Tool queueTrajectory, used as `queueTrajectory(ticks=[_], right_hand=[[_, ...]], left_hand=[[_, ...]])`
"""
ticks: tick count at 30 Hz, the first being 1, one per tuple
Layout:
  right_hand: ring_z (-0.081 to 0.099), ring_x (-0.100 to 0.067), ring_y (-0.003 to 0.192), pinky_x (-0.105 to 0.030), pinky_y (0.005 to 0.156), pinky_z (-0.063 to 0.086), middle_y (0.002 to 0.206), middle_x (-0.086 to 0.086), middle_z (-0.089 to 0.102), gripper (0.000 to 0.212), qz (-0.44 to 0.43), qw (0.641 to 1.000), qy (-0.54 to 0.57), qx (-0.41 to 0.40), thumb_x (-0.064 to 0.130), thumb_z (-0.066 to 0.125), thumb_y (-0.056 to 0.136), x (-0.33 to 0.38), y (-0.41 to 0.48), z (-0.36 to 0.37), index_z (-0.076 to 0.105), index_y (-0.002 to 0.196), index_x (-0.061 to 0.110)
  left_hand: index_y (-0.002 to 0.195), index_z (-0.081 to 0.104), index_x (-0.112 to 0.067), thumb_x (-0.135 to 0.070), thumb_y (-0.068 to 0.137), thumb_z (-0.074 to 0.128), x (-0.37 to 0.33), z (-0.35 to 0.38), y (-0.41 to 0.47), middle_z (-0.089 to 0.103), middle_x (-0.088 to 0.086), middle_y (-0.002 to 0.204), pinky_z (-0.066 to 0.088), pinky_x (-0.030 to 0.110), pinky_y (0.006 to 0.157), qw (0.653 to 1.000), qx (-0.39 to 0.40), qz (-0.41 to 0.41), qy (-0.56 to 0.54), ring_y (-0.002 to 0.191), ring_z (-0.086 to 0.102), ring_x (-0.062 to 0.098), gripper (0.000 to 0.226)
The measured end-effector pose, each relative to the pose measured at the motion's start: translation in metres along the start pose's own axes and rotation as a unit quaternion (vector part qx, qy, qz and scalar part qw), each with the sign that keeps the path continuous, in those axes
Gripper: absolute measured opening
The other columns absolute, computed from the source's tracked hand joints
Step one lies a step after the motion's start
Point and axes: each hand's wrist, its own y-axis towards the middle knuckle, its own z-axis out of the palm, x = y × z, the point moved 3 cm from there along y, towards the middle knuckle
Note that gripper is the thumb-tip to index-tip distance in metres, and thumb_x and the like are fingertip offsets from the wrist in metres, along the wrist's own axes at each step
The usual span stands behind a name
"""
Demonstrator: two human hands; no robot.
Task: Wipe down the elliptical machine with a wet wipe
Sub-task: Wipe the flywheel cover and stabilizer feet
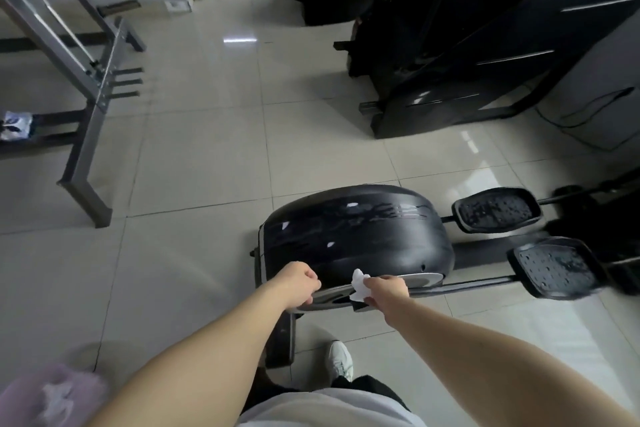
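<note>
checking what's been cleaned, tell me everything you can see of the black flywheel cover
The black flywheel cover is a rounded, glossy shell, plastic by its look, with streaks and reflections on top. It sits low over the tiled floor, two pedals to its right. A silver disc sits on its near side; the left hand grips that disc's rim and the right hand holds a white wet wipe where disc meets cover.

Elliptical housing (356, 236) glossy black plastic w/ reflections, pedals (497, 210) matt textured, wipe (359, 284) crumpled white, floor tiles (207, 149) smooth & shiny.
</note>
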Motion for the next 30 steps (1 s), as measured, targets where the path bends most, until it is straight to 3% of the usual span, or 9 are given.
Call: queueTrajectory(ticks=[2, 5, 8, 9, 13, 15, 17, 22, 30], right_hand=[[0.064, -0.027, 0.076, -0.042, 0.099, 0.056, 0.061, -0.003, 0.063, 0.023, -0.011, 0.999, 0.015, -0.03, 0.017, 0.068, 0.092, -0.002, -0.009, 0.009, 0.069, 0.092, -0.006], [0.071, -0.03, 0.087, -0.044, 0.098, 0.057, 0.078, -0.01, 0.07, 0.019, -0.013, 0.997, 0.05, -0.063, 0.019, 0.068, 0.093, -0.014, -0.035, 0.027, 0.067, 0.084, 0.002], [0.072, -0.028, 0.085, -0.035, 0.08, 0.063, 0.103, -0.017, 0.07, 0.017, 0.005, 0.987, 0.118, -0.106, 0.012, 0.067, 0.095, -0.04, -0.062, 0.045, 0.069, 0.106, -0.001], [0.071, -0.027, 0.08, -0.031, 0.073, 0.063, 0.103, -0.015, 0.069, 0.017, 0.02, 0.982, 0.147, -0.121, 0.01, 0.066, 0.095, -0.051, -0.075, 0.051, 0.067, 0.109, 0.0], [0.072, -0.034, 0.091, -0.037, 0.086, 0.061, 0.099, -0.015, 0.066, 0.016, 0.049, 0.961, 0.214, -0.169, 0.01, 0.068, 0.096, -0.09, -0.115, 0.07, 0.061, 0.082, 0.004], [0.072, -0.036, 0.095, -0.036, 0.084, 0.062, 0.105, -0.018, 0.067, 0.014, 0.053, 0.951, 0.241, -0.187, 0.009, 0.069, 0.094, -0.109, -0.127, 0.072, 0.063, 0.084, 0.003], [0.073, -0.035, 0.093, -0.038, 0.087, 0.062, 0.106, -0.017, 0.068, 0.009, 0.056, 0.943, 0.262, -0.197, 0.011, 0.069, 0.094, -0.127, -0.134, 0.071, 0.064, 0.093, 0.003], [0.075, -0.032, 0.087, -0.043, 0.092, 0.06, 0.099, -0.014, 0.072, 0.009, 0.057, 0.926, 0.322, -0.189, 0.012, 0.072, 0.091, -0.167, -0.141, 0.06, 0.066, 0.089, 0.006], [0.073, -0.032, 0.092, -0.039, 0.089, 0.062, 0.105, -0.018, 0.07, 0.019, 0.034, 0.883, 0.437, -0.168, 0.006, 0.081, 0.085, -0.208, -0.133, 0.036, 0.066, 0.096, 0.001]], left_hand=[[0.102, 0.064, -0.024, -0.027, 0.097, 0.057, 0.009, -0.012, 0.003, 0.073, 0.008, 0.097, 0.057, 0.03, 0.071, 1.0, 0.011, 0.019, 0.008, 0.076, 0.065, 0.014, 0.008], [0.105, 0.065, -0.017, -0.022, 0.098, 0.057, 0.025, -0.029, 0.004, 0.068, 0.007, 0.088, 0.049, 0.024, 0.057, 0.997, 0.039, 0.055, 0.032, 0.064, 0.059, 0.012, 0.012], [0.104, 0.066, -0.015, -0.019, 0.098, 0.058, 0.044, -0.039, 0.003, 0.07, 0.006, 0.094, 0.052, 0.025, 0.064, 0.99, 0.077, 0.099, 0.062, 0.072, 0.065, 0.012, 0.011], [0.103, 0.067, -0.015, -0.018, 0.097, 0.058, 0.051, -0.04, 0.001, 0.071, 0.008, 0.097, 0.055, 0.028, 0.07, 0.987, 0.091, 0.112, 0.07, 0.076, 0.067, 0.013, 0.011], [0.1, 0.068, -0.016, -0.015, 0.096, 0.056, 0.07, -0.03, -0.009, 0.072, 0.008, 0.094, 0.058, 0.034, 0.084, 0.977, 0.117, 0.142, 0.109, 0.089, 0.071, 0.02, 0.012], [0.098, 0.067, -0.018, -0.016, 0.096, 0.054, 0.076, -0.016, -0.017, 0.072, 0.006, 0.092, 0.059, 0.039, 0.089, 0.972, 0.132, 0.153, 0.119, 0.089, 0.072, 0.02, 0.014], [0.1, 0.067, -0.019, -0.017, 0.097, 0.053, 0.081, -0.002, -0.028, 0.073, 0.005, 0.093, 0.06, 0.04, 0.089, 0.965, 0.151, 0.163, 0.139, 0.087, 0.072, 0.017, 0.015], [0.098, 0.066, -0.021, -0.018, 0.098, 0.052, 0.087, 0.025, -0.046, 0.072, 0.001, 0.097, 0.061, 0.042, 0.088, 0.958, 0.154, 0.169, 0.175, 0.085, 0.073, 0.014, 0.014], [0.099, 0.065, -0.025, -0.019, 0.097, 0.055, 0.085, 0.063, -0.069, 0.072, 0.002, 0.096, 0.061, 0.044, 0.089, 0.951, 0.124, 0.19, 0.21, 0.087, 0.073, 0.015, 0.011]])
